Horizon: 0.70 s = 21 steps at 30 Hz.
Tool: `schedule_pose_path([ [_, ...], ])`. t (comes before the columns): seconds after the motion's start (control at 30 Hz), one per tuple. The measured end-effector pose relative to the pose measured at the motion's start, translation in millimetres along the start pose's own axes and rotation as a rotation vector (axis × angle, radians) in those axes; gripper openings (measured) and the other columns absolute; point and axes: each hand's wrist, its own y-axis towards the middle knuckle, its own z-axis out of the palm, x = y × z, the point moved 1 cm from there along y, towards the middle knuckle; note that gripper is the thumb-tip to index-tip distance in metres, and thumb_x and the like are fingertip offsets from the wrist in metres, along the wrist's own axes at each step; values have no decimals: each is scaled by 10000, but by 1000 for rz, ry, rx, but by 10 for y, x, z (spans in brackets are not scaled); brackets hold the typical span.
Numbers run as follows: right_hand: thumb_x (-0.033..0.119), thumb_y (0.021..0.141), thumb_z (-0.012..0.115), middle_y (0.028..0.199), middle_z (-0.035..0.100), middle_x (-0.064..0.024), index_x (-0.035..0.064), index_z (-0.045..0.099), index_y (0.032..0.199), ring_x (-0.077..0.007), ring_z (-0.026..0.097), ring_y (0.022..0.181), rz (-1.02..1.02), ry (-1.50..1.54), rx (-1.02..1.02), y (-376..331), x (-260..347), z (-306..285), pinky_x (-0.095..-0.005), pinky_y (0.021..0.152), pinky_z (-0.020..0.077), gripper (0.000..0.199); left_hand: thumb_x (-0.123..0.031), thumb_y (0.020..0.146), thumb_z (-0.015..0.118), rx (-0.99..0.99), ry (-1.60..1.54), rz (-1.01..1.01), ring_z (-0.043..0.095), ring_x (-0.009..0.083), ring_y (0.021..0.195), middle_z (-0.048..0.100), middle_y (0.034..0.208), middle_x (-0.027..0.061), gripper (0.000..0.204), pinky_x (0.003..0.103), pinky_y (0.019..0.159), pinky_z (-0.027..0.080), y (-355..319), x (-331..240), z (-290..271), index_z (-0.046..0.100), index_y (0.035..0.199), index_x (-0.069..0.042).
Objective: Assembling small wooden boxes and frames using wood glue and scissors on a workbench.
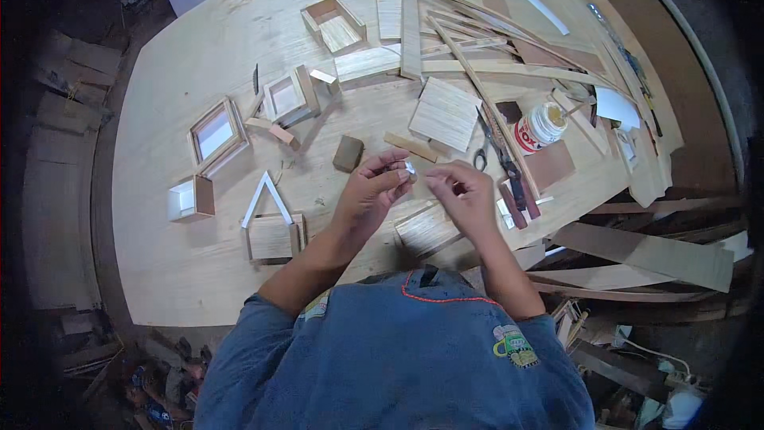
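My left hand [376, 185] is raised over the plywood table [183, 263] and pinches a small pale piece [410, 169] between thumb and fingers. My right hand [461, 191] is close beside it, fingers curled, its fingertips almost touching that piece; whether it grips anything is hard to tell. Under my hands lies a small board of pale strips [426, 228]. A dark sanding block [348, 153] lies just left of my left hand.
Small wooden boxes and frames [216, 134] lie at the left, with a little house-shaped frame [270, 227] in front. Scissors [487, 143] and a white glue jar [541, 127] lie to the right. Long slats and veneer sheets [477, 40] pile at the back and right.
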Motion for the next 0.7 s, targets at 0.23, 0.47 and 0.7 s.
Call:
schedule_pose_path([
  [0.23,101,762,722,720,626,-40,18,700,904,-49,449,535,78,258,-80,-79,-73,279,-206,497,370,165,7,811,631,-4,-23,95,598,131,880,608,945,41,304,248,815,481,0,36,39,579,1110,-21],
  [0.47,93,795,705,730,614,17,3,695,900,-22,447,583,303,417,-139,-97,-125,345,-183,529,368,138,7,811,635,-56,41,134,598,140,878,611,961,47,287,260,830,477,16,71,65,589,1094,-20],
  [0.7,103,809,692,720,608,36,4,691,898,-18,472,624,437,495,-125,-13,-421,296,-170,560,379,133,-106,729,714,-75,1153,500,577,235,996,626,1050,78,400,355,888,454,96,1,-401,601,1108,-47],
])
